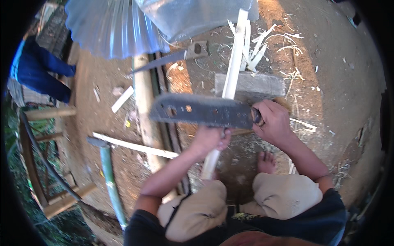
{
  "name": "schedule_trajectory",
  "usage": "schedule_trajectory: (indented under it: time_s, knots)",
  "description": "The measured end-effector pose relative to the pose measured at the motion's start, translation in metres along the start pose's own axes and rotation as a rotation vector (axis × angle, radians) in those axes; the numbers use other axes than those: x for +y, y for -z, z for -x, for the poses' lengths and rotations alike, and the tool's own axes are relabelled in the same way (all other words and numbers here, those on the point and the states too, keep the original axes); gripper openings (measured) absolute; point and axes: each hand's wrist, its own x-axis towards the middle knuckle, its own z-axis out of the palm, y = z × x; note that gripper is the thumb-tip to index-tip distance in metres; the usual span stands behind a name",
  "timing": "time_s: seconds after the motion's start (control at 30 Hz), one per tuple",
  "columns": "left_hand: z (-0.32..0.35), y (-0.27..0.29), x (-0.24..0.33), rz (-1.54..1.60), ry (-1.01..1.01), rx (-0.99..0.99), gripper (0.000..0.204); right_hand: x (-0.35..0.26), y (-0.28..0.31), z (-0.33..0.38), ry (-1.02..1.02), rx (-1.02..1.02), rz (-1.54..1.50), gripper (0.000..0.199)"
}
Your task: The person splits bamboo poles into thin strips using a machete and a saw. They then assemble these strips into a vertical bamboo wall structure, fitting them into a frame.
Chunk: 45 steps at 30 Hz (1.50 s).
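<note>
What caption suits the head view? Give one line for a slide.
Right hand holds a broad cleaver across a pale bamboo strip gripped by the left hand over a wooden block.

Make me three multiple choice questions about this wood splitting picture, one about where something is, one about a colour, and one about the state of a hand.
1. Where does the hand saw lie?
A. On the ground beyond the big blade
B. Across the person's knees
C. In the left hand

2. What colour is the long pole on the ground at the person's left?
A. Red
B. Green
C. White

3. What is the right hand doing?
A. Hanging open and empty
B. Gripping the handle of the broad dark blade
C. Resting flat on the ground

Answers:
1. A, the saw lies on the dirt above the blade in the picture, by the pale strips.
2. B, the pole is plainly green.
3. B, its fingers are closed round the handle, while the left hand holds the pale wooden strip.
</note>
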Motion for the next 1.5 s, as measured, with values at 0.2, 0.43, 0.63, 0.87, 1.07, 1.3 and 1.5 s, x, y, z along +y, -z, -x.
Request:
schedule_trajectory:
  time_s: [0.2, 0.43, 0.63, 0.87, 1.07, 1.3, 1.5]
  knots:
    - [0.002, 0.004, -0.030, -0.154, -0.059, -0.088, 0.022, 0.000, -0.012, 0.009, 0.082, -0.027, -0.021, 0.034]
    - [-0.006, -0.006, -0.029, 0.016, -0.025, -0.057, 0.024, 0.013, -0.017, 0.008, 0.054, 0.098, 0.022, 0.028]
    - [0.030, -0.024, -0.011, 0.058, 0.021, -0.120, 0.027, 0.088, -0.001, -0.006, -0.322, 0.097, 0.171, 0.019]
    - [0.009, -0.012, -0.017, 0.121, 0.065, -0.157, 0.027, 0.037, 0.002, 0.001, -0.078, 0.138, 0.135, 0.018]
    - [0.026, -0.002, -0.021, 0.245, 0.112, -0.227, 0.026, 0.106, 0.006, -0.008, -0.340, 0.215, 0.185, 0.014]
    - [0.019, 0.013, -0.029, 0.319, 0.115, -0.281, 0.027, 0.056, -0.001, -0.001, 0.066, 0.256, 0.175, 0.006]
    - [0.030, 0.017, -0.038, 0.350, 0.164, -0.351, 0.026, 0.132, 0.025, -0.013, -0.608, 0.205, 0.196, 0.012]
